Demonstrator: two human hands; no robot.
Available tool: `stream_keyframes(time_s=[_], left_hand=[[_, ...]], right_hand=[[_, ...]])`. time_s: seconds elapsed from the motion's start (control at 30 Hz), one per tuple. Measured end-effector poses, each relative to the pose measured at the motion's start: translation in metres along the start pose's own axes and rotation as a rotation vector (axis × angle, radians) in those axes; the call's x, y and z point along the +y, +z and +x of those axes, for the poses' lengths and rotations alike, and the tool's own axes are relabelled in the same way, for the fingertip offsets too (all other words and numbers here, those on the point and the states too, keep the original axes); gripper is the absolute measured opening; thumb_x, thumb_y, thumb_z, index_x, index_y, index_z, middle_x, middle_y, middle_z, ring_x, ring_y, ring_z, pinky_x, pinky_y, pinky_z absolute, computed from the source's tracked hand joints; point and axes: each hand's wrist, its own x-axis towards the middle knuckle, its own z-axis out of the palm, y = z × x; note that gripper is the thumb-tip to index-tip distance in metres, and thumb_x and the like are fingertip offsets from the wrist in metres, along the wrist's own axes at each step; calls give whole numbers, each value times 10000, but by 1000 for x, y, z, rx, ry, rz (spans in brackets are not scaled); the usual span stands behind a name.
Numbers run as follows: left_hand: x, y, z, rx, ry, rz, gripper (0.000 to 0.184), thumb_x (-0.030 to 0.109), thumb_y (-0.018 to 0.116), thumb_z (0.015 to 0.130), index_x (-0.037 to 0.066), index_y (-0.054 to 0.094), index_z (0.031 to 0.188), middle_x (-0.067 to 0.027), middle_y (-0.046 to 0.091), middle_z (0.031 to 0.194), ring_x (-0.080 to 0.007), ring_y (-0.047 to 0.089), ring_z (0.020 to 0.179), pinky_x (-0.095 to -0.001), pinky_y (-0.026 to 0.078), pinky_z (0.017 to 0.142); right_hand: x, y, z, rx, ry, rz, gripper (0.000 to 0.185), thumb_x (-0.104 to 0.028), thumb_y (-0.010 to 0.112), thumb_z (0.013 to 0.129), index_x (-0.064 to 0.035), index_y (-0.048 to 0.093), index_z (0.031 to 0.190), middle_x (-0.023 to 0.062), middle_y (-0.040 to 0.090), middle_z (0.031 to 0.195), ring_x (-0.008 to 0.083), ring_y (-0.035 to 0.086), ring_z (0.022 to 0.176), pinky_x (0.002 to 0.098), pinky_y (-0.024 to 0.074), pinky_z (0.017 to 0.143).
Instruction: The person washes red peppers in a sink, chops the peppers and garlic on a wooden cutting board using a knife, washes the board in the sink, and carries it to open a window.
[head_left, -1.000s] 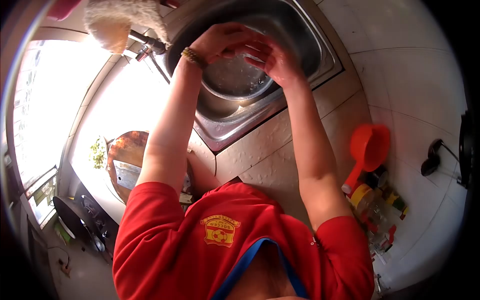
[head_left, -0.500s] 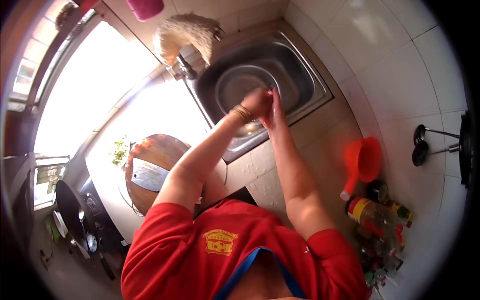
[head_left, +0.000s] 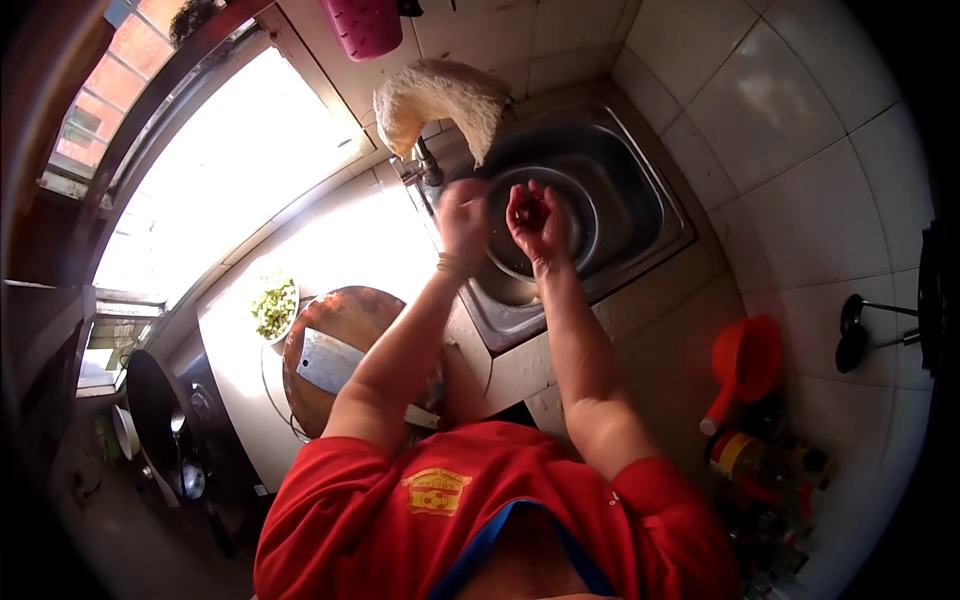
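My right hand (head_left: 540,228) is over the sink (head_left: 645,175), palm up and cupped, with its fingers curled but apart. A dark reddish patch lies in its palm; I cannot tell whether it is shadow or some object. My left hand (head_left: 464,215), a bracelet at its wrist, is smeared by motion on the sink's left side, close to the tap (head_left: 429,163). The two hands are apart. Below them a round metal basin (head_left: 590,205) sits in the sink. A pale shaggy cloth (head_left: 440,95) hangs above the tap.
At left, a cleaver (head_left: 331,361) lies on a round wooden chopping board (head_left: 375,305) beside a bowl of chopped greens (head_left: 273,308). A black wok (head_left: 150,400) stands at far left. Right of me are a red dipper (head_left: 745,357) and several bottles (head_left: 742,455). Ladles (head_left: 851,335) hang on the tiled wall.
My hands were pressed together over the sink. They have separated: the left has moved toward the tap and the right has turned palm up. The whole view has shifted slightly.
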Motion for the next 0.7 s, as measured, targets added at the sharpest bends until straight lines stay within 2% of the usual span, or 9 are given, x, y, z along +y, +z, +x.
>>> stream_keyframes(time_s=[0.03,0.1,0.23,0.3,0.37,0.43,0.5,0.57,0.7], left_hand=[[-21,-17,10,114,-58,-123,181,92,552,878,60,571,1056,-52,622,908,-172,618,803,-313,508,689],[-45,-58,39,165,-225,-140,155,134,507,928,38,559,1038,-37,612,923,-116,606,757,-271,510,621],[-76,-84,105,83,-332,-437,271,229,478,949,-12,532,1059,-66,618,846,-154,605,717,-277,526,614],[-115,-98,136,114,-438,-308,425,375,510,907,-27,535,1043,-87,593,822,-166,556,687,-286,465,579],[-142,-99,150,25,-395,-370,394,339,563,880,-26,541,1029,-64,584,800,-149,533,677,-268,429,590],[-107,-93,139,104,-368,-517,331,274,598,861,-13,552,1019,-47,582,785,-137,533,690,-266,435,620],[-101,-96,126,227,-306,-363,222,137,562,859,-2,587,1030,-69,617,878,-150,565,757,-292,470,676],[-131,-94,122,488,-162,-134,215,125,562,849,-15,606,1007,-87,642,900,-185,599,794,-308,488,744],[-129,-99,105,396,-245,168,213,122,555,838,-28,647,958,-147,669,898,-231,637,836,-329,492,807]], right_hand=[[-4,16,2,-8,-24,-8,359,-408,470,946,-100,621,1052,123,666,969,283,634,937,471,492,882],[-2,47,0,-141,-82,-13,406,-391,456,938,-35,642,996,169,658,993,329,607,1022,497,457,941],[1,72,33,-25,-232,0,371,-347,464,916,-23,636,971,185,643,1046,359,574,1075,520,418,981],[-2,67,49,-59,-191,86,534,-481,312,968,-52,629,968,181,626,1056,368,547,1086,546,403,986],[-5,60,56,-123,-199,58,537,-450,300,973,-26,625,915,189,634,1018,365,572,1041,548,416,976],[-8,53,65,-228,-207,15,505,-386,306,975,-1,621,884,195,642,979,362,596,988,547,440,950],[0,67,53,-220,-214,56,465,-350,332,965,8,617,881,194,647,941,358,614,934,543,458,926],[4,66,47,-2,-264,28,408,-321,404,911,34,603,881,180,637,943,350,586,936,469,471,822],[7,51,25,-9,-226,73,417,-321,389,921,37,600,886,183,638,935,343,595,926,484,469,876]])
